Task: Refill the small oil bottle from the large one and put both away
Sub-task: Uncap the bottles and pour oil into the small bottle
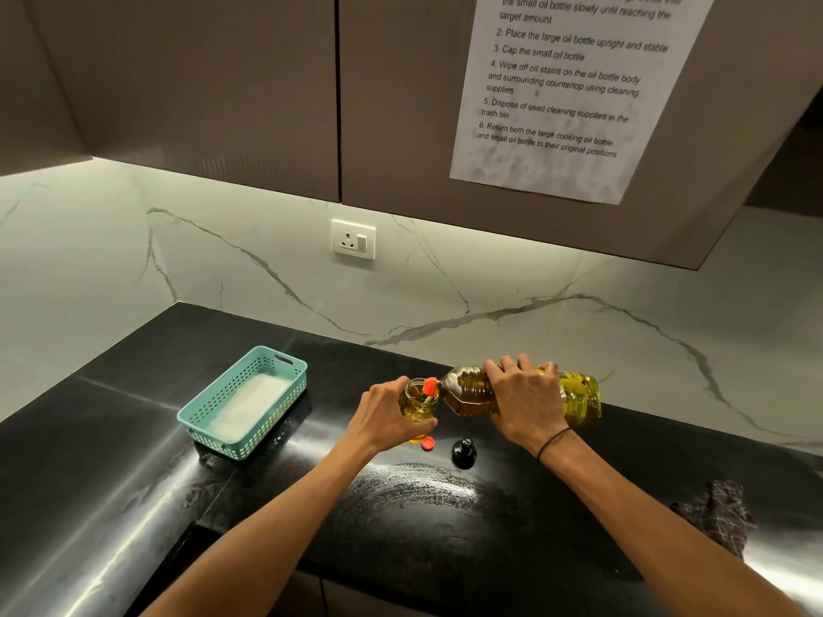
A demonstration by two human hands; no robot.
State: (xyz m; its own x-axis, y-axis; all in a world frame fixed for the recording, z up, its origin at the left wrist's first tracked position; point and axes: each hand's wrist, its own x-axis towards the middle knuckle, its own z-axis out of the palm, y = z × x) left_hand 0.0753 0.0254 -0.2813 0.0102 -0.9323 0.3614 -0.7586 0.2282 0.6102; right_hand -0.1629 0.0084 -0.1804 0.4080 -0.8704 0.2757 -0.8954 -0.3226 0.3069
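Nearest, two bare forearms reaching over a glossy black countertop (111, 474), streaked with glare and a smeared patch between the arms. Far left: teal plastic basket (285, 371), rectangular, lattice-walled, lined with something white and flat. Wrapped round the small oil bottle (418, 400), left hand (383, 420), fingers and thumb curled about clear rounded glass, mouth uncapped, golden oil inside. Just below that hand, small orange cap (428, 444) lying on the counter; beside it, glossy black rounded stopper (463, 453), knobbed on top. Tipped nearly level, large oil bottle (579, 394), ribbed clear plastic, yellow label, orange neck meeting the small bottle's mouth. Clamped over its shoulder from above, right hand (525, 398), fingers spread and curled down, thin dark band at the wrist. Far right, near the counter's edge, crumpled dark patterned cloth (721, 514). Behind: white veined marble wall with a white socket (353, 239); above, brown matt cupboards bearing a printed instruction sheet (556, 104).
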